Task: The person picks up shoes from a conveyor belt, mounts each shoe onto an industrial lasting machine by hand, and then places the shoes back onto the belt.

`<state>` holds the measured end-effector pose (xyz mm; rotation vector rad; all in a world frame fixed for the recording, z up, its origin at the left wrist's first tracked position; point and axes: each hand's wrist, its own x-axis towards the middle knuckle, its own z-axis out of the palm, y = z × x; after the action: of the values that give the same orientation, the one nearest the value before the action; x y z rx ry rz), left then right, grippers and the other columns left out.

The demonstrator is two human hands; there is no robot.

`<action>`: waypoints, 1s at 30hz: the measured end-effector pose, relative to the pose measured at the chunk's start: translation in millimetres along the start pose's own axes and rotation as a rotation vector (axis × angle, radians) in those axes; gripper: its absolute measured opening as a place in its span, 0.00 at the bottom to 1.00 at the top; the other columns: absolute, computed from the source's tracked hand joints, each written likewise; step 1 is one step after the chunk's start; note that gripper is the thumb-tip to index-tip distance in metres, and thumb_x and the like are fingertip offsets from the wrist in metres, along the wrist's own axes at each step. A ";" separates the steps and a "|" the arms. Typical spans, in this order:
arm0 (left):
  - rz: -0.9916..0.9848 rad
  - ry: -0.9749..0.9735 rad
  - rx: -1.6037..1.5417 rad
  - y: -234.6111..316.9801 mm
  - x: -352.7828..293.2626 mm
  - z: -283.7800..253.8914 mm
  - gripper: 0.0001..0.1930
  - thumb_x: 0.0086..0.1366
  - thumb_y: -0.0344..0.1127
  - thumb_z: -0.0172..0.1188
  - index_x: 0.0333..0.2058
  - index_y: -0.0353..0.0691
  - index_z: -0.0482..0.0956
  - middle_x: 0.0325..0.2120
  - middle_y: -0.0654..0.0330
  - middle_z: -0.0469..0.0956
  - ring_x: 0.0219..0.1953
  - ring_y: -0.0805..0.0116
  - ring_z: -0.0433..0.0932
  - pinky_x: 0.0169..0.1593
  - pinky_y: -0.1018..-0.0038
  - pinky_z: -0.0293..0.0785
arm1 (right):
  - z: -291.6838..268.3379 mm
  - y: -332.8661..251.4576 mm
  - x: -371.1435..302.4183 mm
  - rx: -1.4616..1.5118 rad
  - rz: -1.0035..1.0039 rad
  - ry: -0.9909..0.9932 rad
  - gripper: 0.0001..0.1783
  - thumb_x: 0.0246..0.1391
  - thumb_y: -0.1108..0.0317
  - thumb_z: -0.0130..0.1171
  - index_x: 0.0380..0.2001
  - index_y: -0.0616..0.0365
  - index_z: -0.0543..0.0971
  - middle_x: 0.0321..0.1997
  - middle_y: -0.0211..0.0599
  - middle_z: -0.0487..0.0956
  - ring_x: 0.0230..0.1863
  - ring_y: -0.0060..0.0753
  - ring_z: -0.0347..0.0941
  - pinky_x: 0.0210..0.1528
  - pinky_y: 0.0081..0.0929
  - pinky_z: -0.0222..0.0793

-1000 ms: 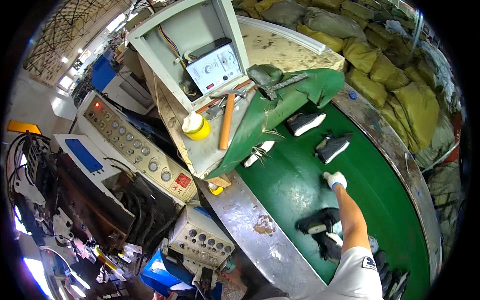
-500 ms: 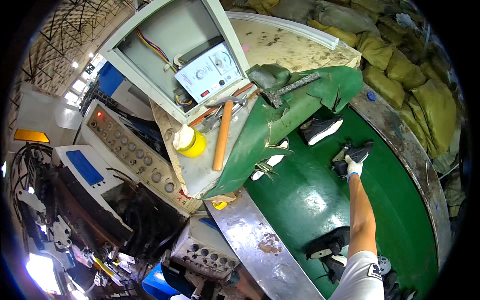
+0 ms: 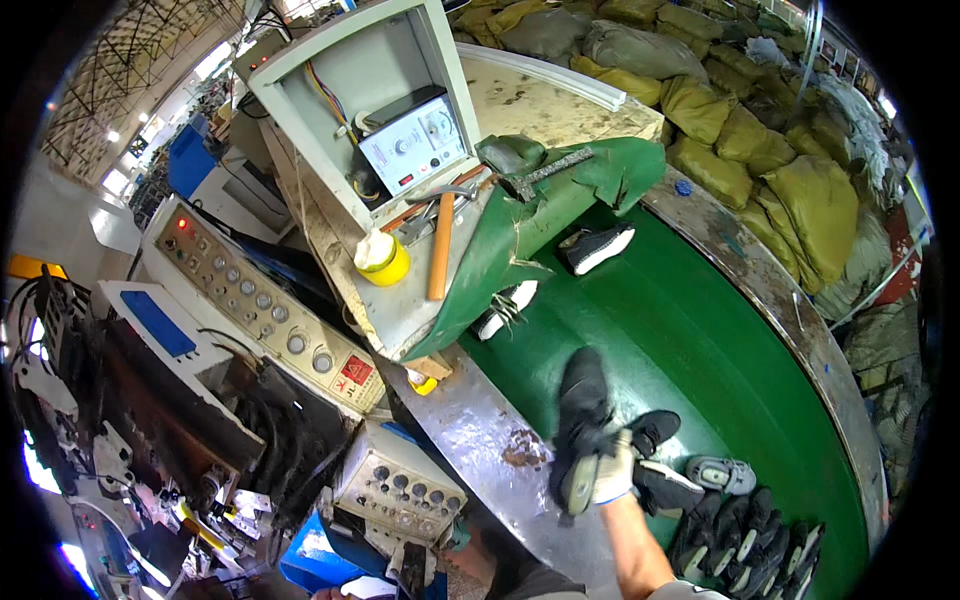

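In a white glove with a blue cuff, my right hand (image 3: 613,472) is closed on a black shoe (image 3: 582,395), raised over the near left edge of a green belt (image 3: 740,380). The shoe stands toe up and is partly blurred; I cannot tell whether a second shoe is gripped with it. Beside the hand, a black shoe (image 3: 655,432) and another with a pale sole (image 3: 668,488) lie on the belt. A grey shoe (image 3: 722,474) sits farther right, with several black shoes (image 3: 745,540) below it. My left hand cannot be made out.
A torn green cover (image 3: 600,185) hangs over the belt's far end, two shoes near it. Left of it are a hammer (image 3: 440,245), a yellow pot (image 3: 382,260) and an open control box (image 3: 410,150). A metal rim (image 3: 520,450) borders the belt; sacks (image 3: 720,120) are piled behind.
My right hand has come back from the belt's far right toward me, bringing black footwear from there. The view has shifted, so more shoes show at the lower right.
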<state>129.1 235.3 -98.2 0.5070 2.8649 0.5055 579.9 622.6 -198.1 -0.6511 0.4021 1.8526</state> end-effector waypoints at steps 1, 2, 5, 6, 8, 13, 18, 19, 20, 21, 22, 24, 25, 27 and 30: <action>0.070 -0.067 -0.021 12.0 12.9 7.2 0.11 0.63 0.38 0.62 0.29 0.35 0.81 0.25 0.53 0.81 0.26 0.58 0.78 0.37 0.62 0.74 | -23.1 16.7 1.3 0.255 0.331 -0.285 0.24 0.62 0.57 0.54 0.56 0.58 0.72 0.47 0.46 0.79 0.46 0.43 0.77 0.50 0.46 0.75; 0.108 -0.100 -0.031 18.0 14.3 6.7 0.09 0.62 0.36 0.62 0.29 0.36 0.80 0.27 0.53 0.82 0.27 0.57 0.79 0.38 0.62 0.75 | -28.4 45.3 -0.3 0.434 0.588 -0.498 0.20 0.63 0.61 0.51 0.55 0.58 0.73 0.48 0.45 0.79 0.44 0.41 0.77 0.48 0.42 0.76; 0.156 -0.408 -0.758 122.5 16.4 19.8 0.23 0.67 0.39 0.61 0.53 0.28 0.75 0.42 0.51 0.83 0.38 0.64 0.83 0.41 0.72 0.81 | -20.0 127.0 -12.7 0.197 0.769 -0.842 0.17 0.63 0.68 0.50 0.54 0.58 0.74 0.45 0.41 0.79 0.35 0.31 0.78 0.39 0.25 0.77; 0.131 -0.498 -0.870 141.1 7.3 2.0 0.23 0.70 0.41 0.58 0.55 0.27 0.73 0.45 0.48 0.81 0.42 0.55 0.84 0.44 0.66 0.82 | -21.3 158.9 -24.5 -0.011 0.708 -0.744 0.18 0.63 0.68 0.52 0.55 0.59 0.73 0.45 0.39 0.79 0.35 0.29 0.78 0.40 0.24 0.77; 0.129 -0.589 -1.039 160.8 3.4 -16.2 0.30 0.69 0.50 0.57 0.58 0.28 0.70 0.46 0.47 0.80 0.41 0.52 0.85 0.43 0.64 0.83 | -17.0 210.0 -56.7 -0.296 0.695 -0.480 0.22 0.61 0.68 0.57 0.58 0.60 0.72 0.46 0.36 0.80 0.39 0.26 0.79 0.44 0.25 0.78; 0.162 -0.501 -1.031 114.9 46.5 -35.7 0.16 0.69 0.36 0.54 0.49 0.34 0.80 0.35 0.62 0.82 0.33 0.72 0.81 0.35 0.72 0.80 | 95.0 293.7 -145.4 -0.761 0.701 -0.463 0.29 0.60 0.65 0.59 0.63 0.62 0.69 0.56 0.39 0.78 0.51 0.32 0.77 0.57 0.33 0.74; -0.045 -0.458 -1.282 27.0 79.8 -74.7 0.03 0.62 0.27 0.65 0.34 0.35 0.81 0.26 0.64 0.80 0.27 0.73 0.80 0.35 0.73 0.82 | 106.8 388.5 -171.5 -1.023 0.591 -0.518 0.27 0.61 0.68 0.58 0.62 0.63 0.70 0.55 0.38 0.78 0.51 0.30 0.76 0.55 0.30 0.74; -0.061 -0.427 -1.306 14.9 86.0 -77.0 0.04 0.62 0.27 0.65 0.35 0.34 0.81 0.26 0.63 0.81 0.26 0.73 0.80 0.35 0.73 0.82 | 101.5 405.9 -168.2 -1.035 0.585 -0.580 0.27 0.61 0.68 0.58 0.62 0.63 0.70 0.54 0.35 0.77 0.50 0.26 0.75 0.54 0.26 0.72; -0.074 -0.399 -1.328 1.4 92.1 -78.4 0.04 0.62 0.27 0.65 0.35 0.34 0.81 0.26 0.62 0.81 0.26 0.73 0.80 0.34 0.73 0.82 | 99.5 422.8 -168.5 -1.052 0.598 -0.581 0.27 0.61 0.67 0.59 0.62 0.63 0.70 0.54 0.35 0.77 0.50 0.26 0.75 0.53 0.26 0.72; -0.071 -0.368 -1.355 -11.1 98.1 -79.5 0.06 0.61 0.27 0.66 0.37 0.33 0.82 0.27 0.61 0.82 0.26 0.72 0.81 0.34 0.74 0.82 | 99.7 438.9 -168.4 -1.069 0.602 -0.582 0.27 0.61 0.66 0.60 0.61 0.64 0.70 0.53 0.34 0.77 0.49 0.25 0.75 0.52 0.25 0.72; -0.099 -0.301 -1.383 -22.2 102.5 -81.5 0.07 0.61 0.27 0.66 0.37 0.32 0.82 0.28 0.60 0.82 0.26 0.71 0.81 0.34 0.74 0.83 | 99.9 453.1 -168.9 -1.085 0.603 -0.584 0.27 0.61 0.65 0.60 0.61 0.64 0.71 0.53 0.33 0.77 0.49 0.24 0.74 0.51 0.24 0.72; -0.147 -0.181 -1.434 -33.3 111.4 -83.0 0.08 0.60 0.27 0.66 0.38 0.31 0.82 0.29 0.59 0.82 0.27 0.71 0.82 0.34 0.74 0.83 | 100.0 478.1 -167.9 -1.163 0.594 -0.572 0.27 0.61 0.65 0.61 0.61 0.64 0.71 0.54 0.33 0.78 0.50 0.24 0.73 0.53 0.24 0.70; -0.169 -0.132 -1.465 -35.9 117.4 -82.7 0.13 0.58 0.25 0.66 0.42 0.30 0.81 0.30 0.57 0.83 0.27 0.69 0.82 0.34 0.74 0.83 | 99.2 489.3 -167.0 -1.133 0.590 -0.593 0.27 0.62 0.64 0.60 0.61 0.64 0.71 0.54 0.33 0.77 0.51 0.24 0.73 0.54 0.24 0.69; -0.172 -0.043 -1.488 -42.3 128.8 -82.6 0.16 0.58 0.23 0.65 0.46 0.28 0.79 0.32 0.54 0.83 0.29 0.67 0.83 0.36 0.73 0.84 | 99.7 511.4 -164.8 -1.143 0.510 -0.704 0.27 0.63 0.64 0.59 0.62 0.63 0.71 0.55 0.34 0.77 0.51 0.24 0.72 0.56 0.23 0.67; -0.174 0.083 -1.510 -49.5 136.1 -90.2 0.21 0.57 0.21 0.63 0.51 0.26 0.76 0.38 0.50 0.82 0.35 0.64 0.84 0.40 0.70 0.84 | 91.1 543.8 -156.4 -1.107 0.483 -0.714 0.26 0.63 0.63 0.58 0.62 0.63 0.72 0.55 0.33 0.77 0.52 0.23 0.71 0.58 0.23 0.66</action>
<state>-33.0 214.1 -49.6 -0.0662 1.7115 2.2343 93.5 359.3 -47.9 -0.5448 -1.0988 2.5523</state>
